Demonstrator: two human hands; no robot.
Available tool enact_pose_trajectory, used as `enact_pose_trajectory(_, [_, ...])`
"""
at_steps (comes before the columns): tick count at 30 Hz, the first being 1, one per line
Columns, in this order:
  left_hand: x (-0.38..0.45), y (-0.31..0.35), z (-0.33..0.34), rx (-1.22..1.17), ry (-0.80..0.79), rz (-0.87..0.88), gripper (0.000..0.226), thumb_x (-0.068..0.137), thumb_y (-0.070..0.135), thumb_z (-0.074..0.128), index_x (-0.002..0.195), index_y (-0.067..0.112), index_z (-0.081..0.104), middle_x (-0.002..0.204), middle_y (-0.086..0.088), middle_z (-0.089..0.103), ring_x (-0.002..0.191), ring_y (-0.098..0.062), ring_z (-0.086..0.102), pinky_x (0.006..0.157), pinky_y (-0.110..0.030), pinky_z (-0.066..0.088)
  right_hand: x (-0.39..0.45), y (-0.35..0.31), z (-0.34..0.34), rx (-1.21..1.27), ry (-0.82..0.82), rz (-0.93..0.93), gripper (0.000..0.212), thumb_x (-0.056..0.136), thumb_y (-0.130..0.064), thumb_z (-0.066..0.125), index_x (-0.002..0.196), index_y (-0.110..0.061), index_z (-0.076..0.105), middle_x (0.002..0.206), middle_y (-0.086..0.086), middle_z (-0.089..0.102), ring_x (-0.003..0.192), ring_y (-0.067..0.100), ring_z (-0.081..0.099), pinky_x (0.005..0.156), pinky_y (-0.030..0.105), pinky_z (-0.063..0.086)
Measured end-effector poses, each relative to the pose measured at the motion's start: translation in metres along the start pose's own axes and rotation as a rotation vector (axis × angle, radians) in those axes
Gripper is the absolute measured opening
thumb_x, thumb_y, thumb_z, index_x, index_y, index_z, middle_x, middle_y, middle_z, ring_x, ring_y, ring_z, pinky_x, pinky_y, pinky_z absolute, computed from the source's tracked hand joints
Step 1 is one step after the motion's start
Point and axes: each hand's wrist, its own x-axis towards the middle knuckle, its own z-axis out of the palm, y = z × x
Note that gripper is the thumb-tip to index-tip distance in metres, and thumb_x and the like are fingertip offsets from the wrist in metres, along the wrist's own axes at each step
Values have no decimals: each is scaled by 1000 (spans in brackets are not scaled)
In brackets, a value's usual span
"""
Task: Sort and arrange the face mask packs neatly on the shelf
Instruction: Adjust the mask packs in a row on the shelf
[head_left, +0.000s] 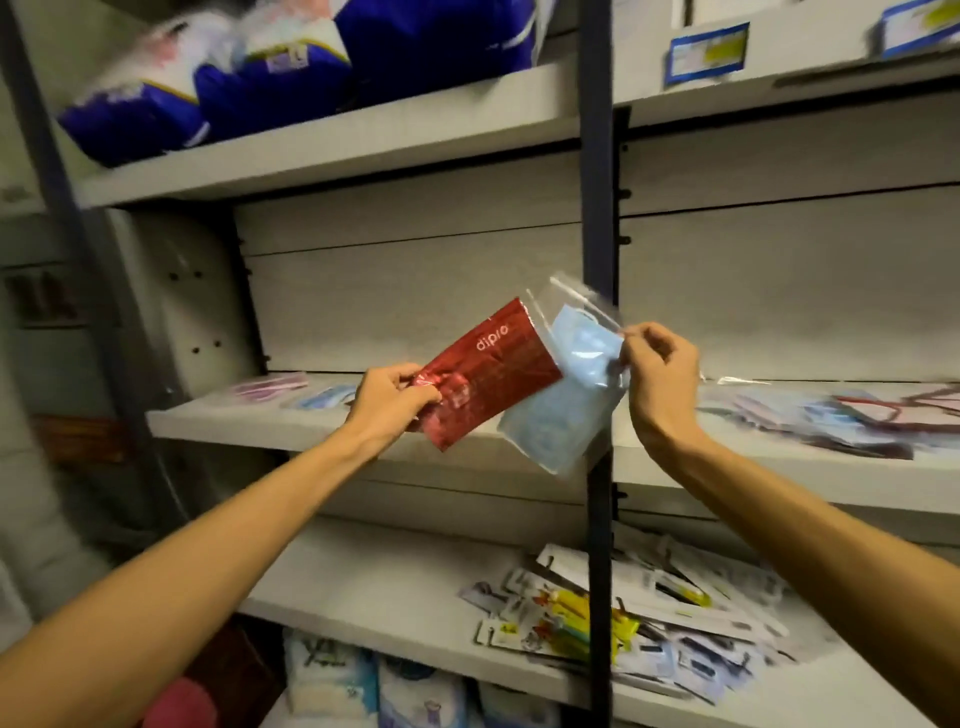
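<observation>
My left hand (392, 397) grips a red pack (488, 371) by its lower end. My right hand (657, 371) pinches the clear pack of blue masks (563, 395) at its edge. Both packs overlap, held above the middle shelf (249, 421).

Left grip (392, 397) and right grip (657, 371) pinching

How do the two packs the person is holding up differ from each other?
The red pack is opaque with white lettering; the clear pack shows pale blue masks inside. The left hand grips the red pack's lower end; the right hand pinches the clear pack's upper edge. Both are flat, tilted and overlapping.
</observation>
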Motion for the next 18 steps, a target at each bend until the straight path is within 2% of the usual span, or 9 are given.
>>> enact_pose_trajectory(2, [9,-18,-28,7,99,-80,13,83,-2,66,85,9,73,75,-8,68,71,-20,62,69,-34,57,-3,12,31,-34,-63,21,14,82,-20,53,69,-17,59,73,1,61,75,15,60,67,30,54])
enact_pose_trajectory(4, [18,-40,-50,-16,168,-165,10,80,2,67,81,10,73,77,-9,70,73,-22,63,65,-32,56,3,29,58,-106,-133,65,13,86,-15,55,77,-8,62,81,12,63,79,20,59,70,42,57])
enact_pose_trajectory(6, [27,-62,-65,-115,217,-242,13,80,0,68,86,9,74,84,-13,71,73,-23,64,59,-28,56,13,49,83,-196,-228,146,10,90,-12,55,93,-5,61,94,16,65,79,22,63,62,37,60])
enact_pose_trajectory(8, [39,-82,-73,-172,252,-281,17,83,-2,67,95,6,75,92,-14,73,75,-23,66,50,-22,54,25,69,105,-276,-317,220,4,92,-14,56,96,-12,58,97,14,64,76,23,63,52,26,56])
enact_pose_trajectory(9, [46,-91,-75,-187,262,-295,18,84,-3,66,98,5,74,94,-14,73,77,-23,68,48,-22,54,31,80,116,-317,-344,237,1,92,-14,57,93,-14,57,95,13,64,72,23,63,50,25,54])
enact_pose_trajectory(12, [70,-116,-76,-217,259,-322,23,86,-4,66,105,8,72,93,-11,72,69,-15,66,41,-17,51,55,110,145,-449,-343,236,9,85,-5,57,83,-13,59,80,13,64,59,23,59,52,34,55])
enact_pose_trajectory(14, [89,-129,-78,-205,242,-335,30,87,-5,66,113,11,69,98,-10,72,70,-12,65,42,-16,51,73,128,165,-526,-338,231,12,82,-4,58,81,-16,60,79,11,65,62,25,62,59,40,59])
enact_pose_trajectory(16, [112,-139,-82,-207,229,-344,34,88,-7,65,116,11,66,104,-13,71,71,-14,65,43,-17,53,94,144,181,-626,-358,229,10,81,-8,61,84,-16,66,87,10,70,80,31,68,76,47,61])
enact_pose_trajectory(18, [140,-148,-90,-144,200,-335,36,88,-9,66,120,8,65,109,-14,71,79,-21,69,52,-24,59,115,160,196,-767,-397,205,13,80,-10,62,86,-16,72,92,10,73,92,33,69,83,44,59])
